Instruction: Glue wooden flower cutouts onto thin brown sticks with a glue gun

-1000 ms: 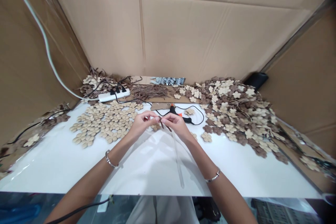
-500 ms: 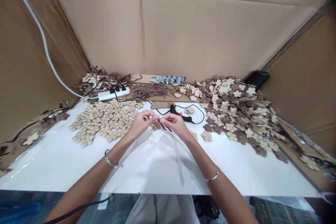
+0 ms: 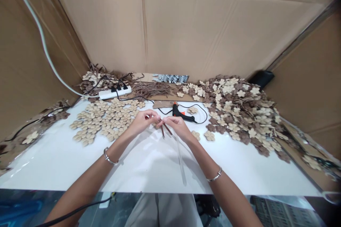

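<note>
Since the earlier frame, the loose ends of the narrow dark-brown strips (image 3: pixel 167 129) have swung leftward and spread into a V, long axes running toward the near edge of the smooth white table (image 3: pixel 149 170). I see the left hand (image 3: pixel 144 120) and right hand (image 3: pixel 177 126) pinching them just above it. Beyond lies a black-and-orange glue gun (image 3: pixel 185 116); leftward, padded beige five-petalled flowers (image 3: pixel 117 115); rightward, a brown-and-beige flower heap (image 3: pixel 237 108).

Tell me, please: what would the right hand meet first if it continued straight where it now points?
Probably the left hand, whose fingers lie just ahead of the right hand; the exact depth is unclear.
</note>
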The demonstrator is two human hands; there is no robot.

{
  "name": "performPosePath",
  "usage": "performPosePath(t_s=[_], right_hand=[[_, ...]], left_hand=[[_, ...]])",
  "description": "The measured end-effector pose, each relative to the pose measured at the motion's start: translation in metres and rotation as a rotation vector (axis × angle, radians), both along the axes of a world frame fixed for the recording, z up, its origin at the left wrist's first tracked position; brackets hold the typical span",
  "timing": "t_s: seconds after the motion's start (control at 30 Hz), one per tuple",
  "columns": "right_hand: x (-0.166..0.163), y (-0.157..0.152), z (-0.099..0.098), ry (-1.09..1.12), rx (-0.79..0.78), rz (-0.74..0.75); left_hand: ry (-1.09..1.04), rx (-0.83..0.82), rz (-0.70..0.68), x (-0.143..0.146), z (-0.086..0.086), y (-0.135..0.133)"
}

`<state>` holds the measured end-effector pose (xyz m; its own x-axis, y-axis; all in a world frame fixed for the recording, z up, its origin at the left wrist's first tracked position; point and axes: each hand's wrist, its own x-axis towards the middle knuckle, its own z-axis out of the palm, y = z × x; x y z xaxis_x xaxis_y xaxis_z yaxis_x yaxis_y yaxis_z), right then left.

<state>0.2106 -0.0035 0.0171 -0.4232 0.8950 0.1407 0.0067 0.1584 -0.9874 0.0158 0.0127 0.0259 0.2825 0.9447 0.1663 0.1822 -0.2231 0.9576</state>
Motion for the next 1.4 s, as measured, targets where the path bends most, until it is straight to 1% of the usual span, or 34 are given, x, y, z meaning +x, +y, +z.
performPosePath(t_s=[0.1, 0.27, 0.4, 0.57, 0.83, 0.93, 1.07, 1.13, 1.23, 1.4], right_hand=[[-0.001, -0.001, -0.001, -0.010, -0.020, -0.007], [-0.003, 0.000, -0.001, 0.005, -0.037, 0.005], [-0.004, -0.001, 0.000, 0.006, -0.011, 0.004], [-0.004, -0.002, 0.001, -0.011, -0.003, 0.007], [-0.005, -0.001, 0.000, -0.013, -0.006, 0.019], [-0.005, 0.000, -0.002, 0.007, -0.030, 0.028], [-0.007, 0.001, -0.004, 0.069, -0.030, -0.041], [-0.008, 0.001, -0.005, 0.072, 0.001, -0.078], [-0.008, 0.000, -0.004, 0.054, 0.027, -0.079], [-0.010, -0.004, -0.005, 0.002, -0.032, -0.033]], left_hand=[[-0.011, -0.044, 0.016, -0.005, 0.002, 0.003], [-0.029, -0.105, 0.095, -0.020, 0.003, 0.011], [-0.054, -0.112, 0.127, -0.028, 0.003, 0.014], [-0.059, -0.117, 0.153, -0.029, 0.008, 0.012], [0.004, -0.080, 0.128, -0.032, 0.010, 0.013], [0.005, -0.072, 0.127, -0.033, 0.009, 0.014], [0.023, -0.037, 0.101, -0.032, 0.010, 0.012], [0.053, -0.009, 0.086, -0.030, 0.010, 0.011], [0.082, 0.035, 0.051, -0.022, 0.010, 0.008], [0.095, 0.067, -0.019, -0.012, 0.007, 0.005]])
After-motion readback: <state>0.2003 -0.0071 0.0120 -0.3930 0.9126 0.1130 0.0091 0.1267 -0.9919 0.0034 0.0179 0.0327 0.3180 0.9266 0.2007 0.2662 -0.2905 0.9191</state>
